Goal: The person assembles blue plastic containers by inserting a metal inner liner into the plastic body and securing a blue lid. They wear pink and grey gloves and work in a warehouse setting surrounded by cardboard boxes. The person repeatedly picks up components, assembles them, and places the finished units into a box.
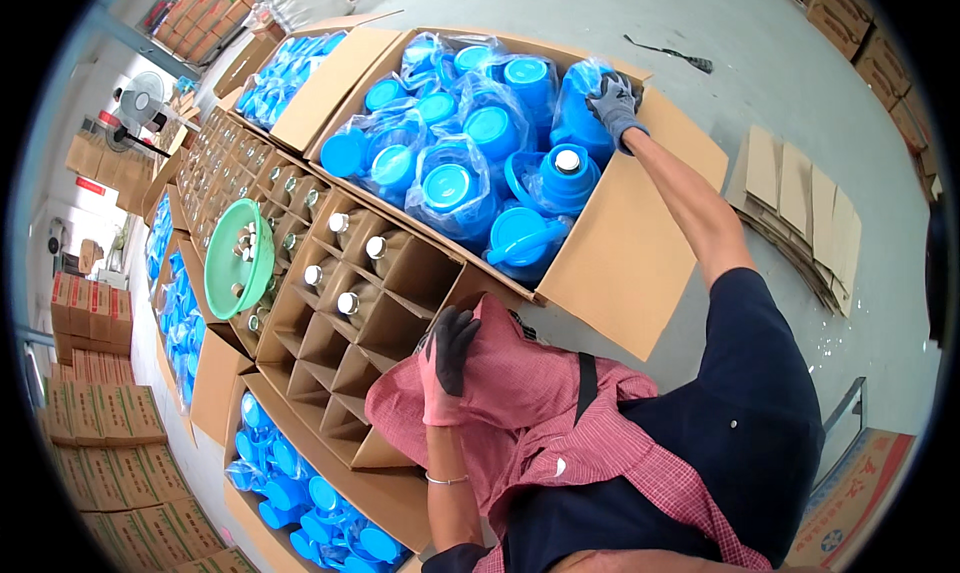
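Note:
My right hand (617, 110), in a dark grey glove, is at the far right corner of a large cardboard box (560, 45). Its fingers are closed on the top of a blue plastic jug (582, 113) partly wrapped in clear plastic. More blue jugs fill this box, many bagged; one near corner jug (562, 181) has a white-capped bottle in it. My left hand (450, 361), in a pink and black glove, rests on the pink checked apron (525, 368) over my leg, fingers extended and holding nothing. Beside it stands a divided carton (345, 358) with several white-capped bottles (347, 303).
A green basin (240, 263) of small caps sits on cartons of glass bottles (222, 158). Another box of blue parts (320, 518) lies at lower left. Flattened cardboard (800, 208) and a black strap (670, 53) lie on the floor; stacked cartons (130, 473) stand left.

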Demonstrator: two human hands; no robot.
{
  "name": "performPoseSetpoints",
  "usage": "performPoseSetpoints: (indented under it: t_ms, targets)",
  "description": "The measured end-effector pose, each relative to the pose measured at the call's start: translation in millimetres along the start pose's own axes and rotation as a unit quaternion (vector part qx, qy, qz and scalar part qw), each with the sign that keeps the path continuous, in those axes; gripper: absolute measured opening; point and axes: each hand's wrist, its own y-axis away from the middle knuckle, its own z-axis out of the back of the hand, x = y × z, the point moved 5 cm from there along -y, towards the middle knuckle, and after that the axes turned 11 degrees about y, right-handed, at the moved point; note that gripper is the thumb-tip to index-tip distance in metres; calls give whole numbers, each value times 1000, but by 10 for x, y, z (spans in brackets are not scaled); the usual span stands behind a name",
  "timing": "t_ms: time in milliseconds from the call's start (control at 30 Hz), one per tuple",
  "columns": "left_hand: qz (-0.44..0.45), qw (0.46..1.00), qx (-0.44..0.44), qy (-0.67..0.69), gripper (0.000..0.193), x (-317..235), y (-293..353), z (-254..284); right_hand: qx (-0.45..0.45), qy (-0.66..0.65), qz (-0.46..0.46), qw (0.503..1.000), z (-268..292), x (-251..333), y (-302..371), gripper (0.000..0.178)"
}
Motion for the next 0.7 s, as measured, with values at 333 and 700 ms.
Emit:
performPoseSetpoints:
  t_ms: [333, 700]
  targets:
    - [-234, 963, -103, -83, 60, -1025, -1022, -740, -125, -527, 325, 775, 3536, 1631, 638, 41]
    - [-304, 903, -101, 288, 43, -1712, -484, 587, -113, -632, 429, 635, 4694, 1717, 1493, 69]
